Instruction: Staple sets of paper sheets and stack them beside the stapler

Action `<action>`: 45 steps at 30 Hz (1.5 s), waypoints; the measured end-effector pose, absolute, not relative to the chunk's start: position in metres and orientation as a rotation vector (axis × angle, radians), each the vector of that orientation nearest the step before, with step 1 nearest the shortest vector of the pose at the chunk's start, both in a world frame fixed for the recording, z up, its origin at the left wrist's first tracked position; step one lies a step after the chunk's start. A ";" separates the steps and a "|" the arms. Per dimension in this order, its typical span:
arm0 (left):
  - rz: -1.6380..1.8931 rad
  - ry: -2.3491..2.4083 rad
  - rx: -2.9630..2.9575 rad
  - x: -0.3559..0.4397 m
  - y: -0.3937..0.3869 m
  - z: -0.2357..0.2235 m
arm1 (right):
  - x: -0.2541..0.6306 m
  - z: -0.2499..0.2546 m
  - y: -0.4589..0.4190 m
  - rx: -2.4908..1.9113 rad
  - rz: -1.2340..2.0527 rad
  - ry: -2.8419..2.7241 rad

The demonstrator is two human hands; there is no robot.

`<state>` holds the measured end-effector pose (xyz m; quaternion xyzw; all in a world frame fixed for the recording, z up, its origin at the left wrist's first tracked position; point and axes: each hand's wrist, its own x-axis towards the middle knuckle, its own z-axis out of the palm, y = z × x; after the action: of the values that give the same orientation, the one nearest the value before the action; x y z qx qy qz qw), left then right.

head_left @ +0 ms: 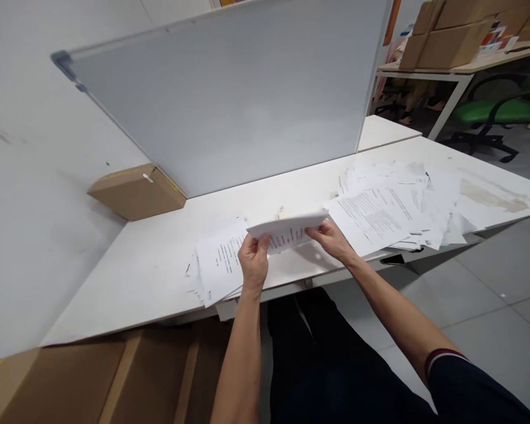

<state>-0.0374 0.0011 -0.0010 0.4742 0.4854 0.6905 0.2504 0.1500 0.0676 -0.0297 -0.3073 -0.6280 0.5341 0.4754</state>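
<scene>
Both of my hands grip one printed sheet of paper [288,232], held up above the front of the white table [154,253]. My left hand [253,259] pinches its left end with the thumb on top, and my right hand [329,237] pinches the right end. The sheet's far edge curls up. Left of my left hand lies a small stack of printed papers [221,262]. Beyond my right hand spreads a larger, loose pile of papers [371,215], some reaching the table's front edge.
A large whiteboard [238,100] stands along the table's back. A cardboard box [136,191] sits against the wall at the left. More cardboard boxes [70,383] are below the table's front left. A green chair [503,109] and another desk with boxes [454,44] are at the right.
</scene>
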 end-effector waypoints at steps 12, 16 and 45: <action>1.925 1.234 1.109 -0.037 0.008 -0.014 | 0.147 -0.047 0.070 -0.733 1.381 -1.511; 1.990 1.120 0.973 -0.038 0.008 -0.010 | 0.155 -0.024 0.067 -0.852 1.210 -1.652; 1.372 1.369 1.230 -0.052 0.002 -0.043 | 0.155 0.077 0.059 -1.307 0.075 -2.831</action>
<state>-0.0520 0.0020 -0.0432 0.4885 0.5438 0.5450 0.4106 0.1554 0.0591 0.0774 -0.4189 -0.9076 0.0239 0.0113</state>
